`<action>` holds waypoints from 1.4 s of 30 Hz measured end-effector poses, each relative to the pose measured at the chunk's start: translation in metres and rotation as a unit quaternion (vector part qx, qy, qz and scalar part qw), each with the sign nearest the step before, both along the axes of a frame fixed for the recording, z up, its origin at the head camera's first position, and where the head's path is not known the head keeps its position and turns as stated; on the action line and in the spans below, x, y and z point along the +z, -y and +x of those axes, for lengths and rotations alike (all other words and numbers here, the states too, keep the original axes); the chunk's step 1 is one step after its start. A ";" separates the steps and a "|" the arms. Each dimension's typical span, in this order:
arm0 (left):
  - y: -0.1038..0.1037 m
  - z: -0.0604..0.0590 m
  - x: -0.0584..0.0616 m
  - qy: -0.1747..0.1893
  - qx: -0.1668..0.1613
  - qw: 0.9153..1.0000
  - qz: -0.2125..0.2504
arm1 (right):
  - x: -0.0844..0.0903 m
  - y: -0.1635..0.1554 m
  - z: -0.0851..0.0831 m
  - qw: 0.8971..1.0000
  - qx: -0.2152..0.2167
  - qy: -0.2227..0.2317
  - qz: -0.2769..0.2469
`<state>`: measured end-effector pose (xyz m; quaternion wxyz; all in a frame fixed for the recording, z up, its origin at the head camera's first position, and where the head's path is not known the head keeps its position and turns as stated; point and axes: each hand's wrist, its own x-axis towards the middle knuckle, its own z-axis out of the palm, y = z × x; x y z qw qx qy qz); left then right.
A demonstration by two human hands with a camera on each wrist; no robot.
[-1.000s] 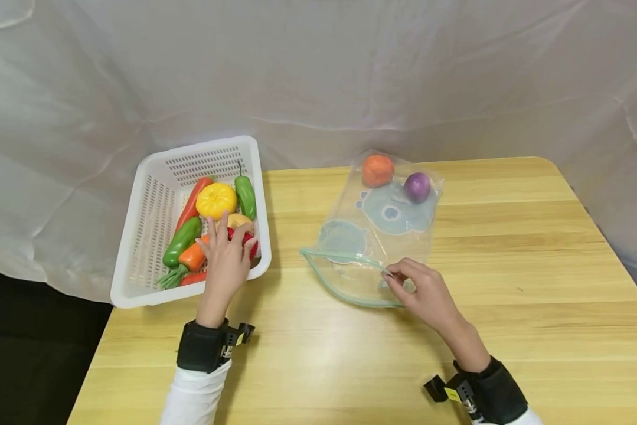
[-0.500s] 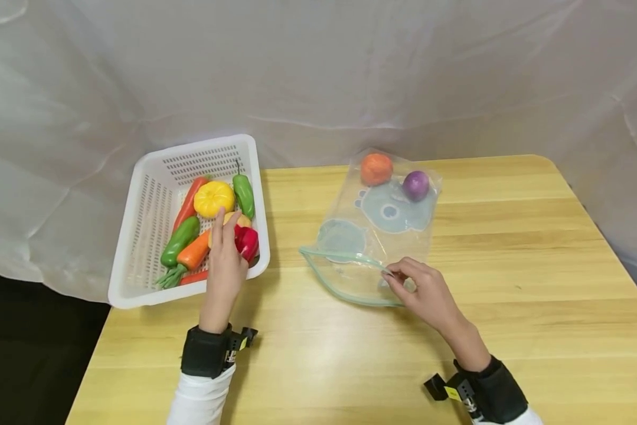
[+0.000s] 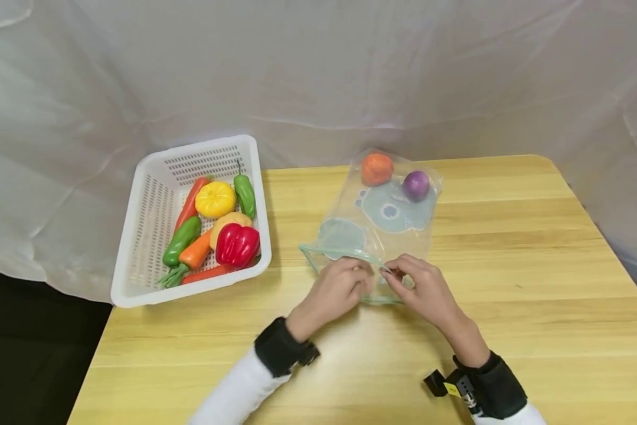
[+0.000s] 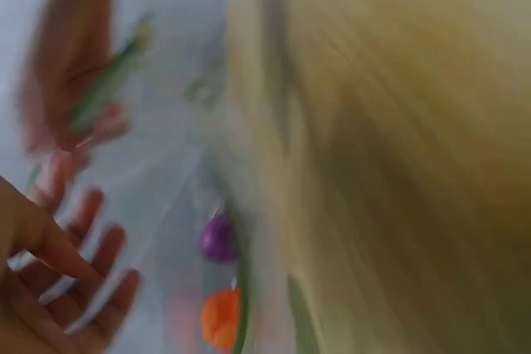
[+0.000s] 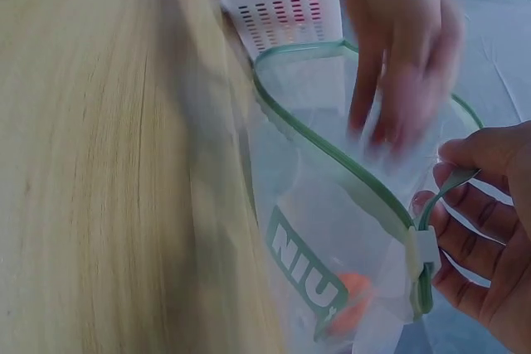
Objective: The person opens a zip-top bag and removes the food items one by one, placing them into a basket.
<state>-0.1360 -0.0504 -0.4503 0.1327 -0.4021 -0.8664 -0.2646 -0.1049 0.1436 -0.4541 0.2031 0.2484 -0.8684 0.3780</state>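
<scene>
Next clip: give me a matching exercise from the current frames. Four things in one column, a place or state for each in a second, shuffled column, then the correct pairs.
Things:
1. purple ball
2. red bell pepper
3. right hand
4. white basket

Places or states:
A. pinches the green rim at the bag's mouth
B. stands at the table's left far corner and overhangs the edge
C. lies inside the clear zip bag, at its far end
D. lies in the basket's near right corner

Pairs: 1-C, 2-D, 3-A, 4-B
</scene>
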 end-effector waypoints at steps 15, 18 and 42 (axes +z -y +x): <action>-0.067 -0.085 0.000 0.229 0.160 0.959 -0.054 | 0.000 0.010 0.005 0.999 0.039 -0.018 0.023; -0.071 -0.095 -0.005 0.245 0.190 0.950 -0.027 | -0.001 0.014 0.008 0.998 0.054 -0.024 0.026; -0.079 -0.106 -0.033 0.194 0.243 0.950 -0.011 | -0.002 0.043 0.031 0.993 0.118 -0.014 0.014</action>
